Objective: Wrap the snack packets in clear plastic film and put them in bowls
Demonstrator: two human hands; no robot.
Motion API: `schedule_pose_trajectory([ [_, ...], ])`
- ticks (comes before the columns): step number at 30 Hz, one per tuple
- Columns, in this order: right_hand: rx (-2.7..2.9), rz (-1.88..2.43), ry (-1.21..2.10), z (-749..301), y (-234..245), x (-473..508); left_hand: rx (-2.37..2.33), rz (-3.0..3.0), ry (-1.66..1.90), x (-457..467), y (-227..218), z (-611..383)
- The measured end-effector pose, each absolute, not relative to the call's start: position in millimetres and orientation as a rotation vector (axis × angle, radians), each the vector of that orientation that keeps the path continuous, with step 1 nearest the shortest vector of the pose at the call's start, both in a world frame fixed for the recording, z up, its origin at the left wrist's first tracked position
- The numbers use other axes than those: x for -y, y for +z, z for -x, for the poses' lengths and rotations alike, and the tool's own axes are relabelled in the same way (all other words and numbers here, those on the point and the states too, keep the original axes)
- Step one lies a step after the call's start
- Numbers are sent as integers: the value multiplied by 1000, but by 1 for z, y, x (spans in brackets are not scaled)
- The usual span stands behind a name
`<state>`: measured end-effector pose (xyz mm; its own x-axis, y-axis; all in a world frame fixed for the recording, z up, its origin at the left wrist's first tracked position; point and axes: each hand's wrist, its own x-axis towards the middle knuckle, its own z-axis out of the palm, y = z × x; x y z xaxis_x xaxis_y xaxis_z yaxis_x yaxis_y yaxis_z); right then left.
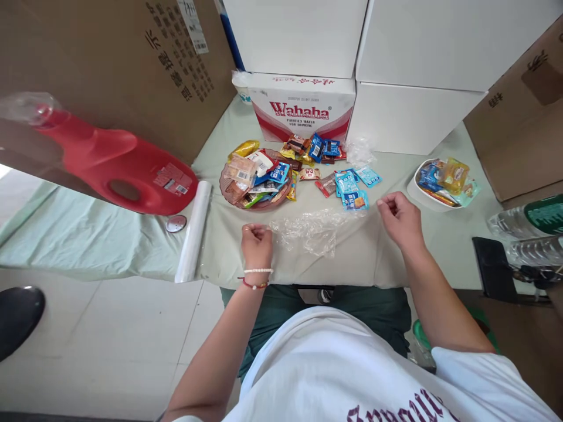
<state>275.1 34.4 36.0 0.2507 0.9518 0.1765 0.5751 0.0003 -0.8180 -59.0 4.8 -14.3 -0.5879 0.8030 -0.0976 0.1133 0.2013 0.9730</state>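
Note:
Crumpled clear plastic film (308, 231) lies across the table in front of me, spread between my two hands. My left hand (256, 245) is closed in a pinch on its left end. At the right end, my right hand (401, 218) is pinched too, and the faint film seems to run up to its fingertips. Just beyond the film lie light blue snack packets (349, 187). A pinkish clear bowl (229, 190) heaped with wrapped snacks stands past my left hand. Beyond my right hand is a white bowl (416, 192) with several snack packets in it.
More wrapped snacks (316, 146) and a crumpled clear wrapper (359, 151) lie before the Wahaha carton (303, 111). Leftward are a plastic roll (193, 231), a round badge (176, 223) and a red jug (132, 164). Water bottles (528, 220) and a phone (495, 266) are at right.

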Motion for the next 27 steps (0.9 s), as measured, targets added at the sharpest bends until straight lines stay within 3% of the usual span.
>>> schedule_pose_trajectory([
  [3,1788,1398,770,-247,45,-15,-1902,-1486,1539,23,-1,43],
  [7,2330,1180,922,-212,15,3,-1391,-2382,1022,46,-4,17],
  [10,2407,1281,924,-205,-15,13,-1538,-2479,656,36,-19,9],
  [14,2301,1387,1036,-223,-31,33,-1844,-2301,427,4,-33,25],
  [19,2439,1262,972,-260,-23,66,-2036,-2067,432,-31,-29,63],
  [23,2448,1228,959,-272,-1,76,-2118,-2165,723,-11,-12,59],
  [27,2542,1166,954,-258,18,59,-1683,-2543,842,29,-7,26],
])
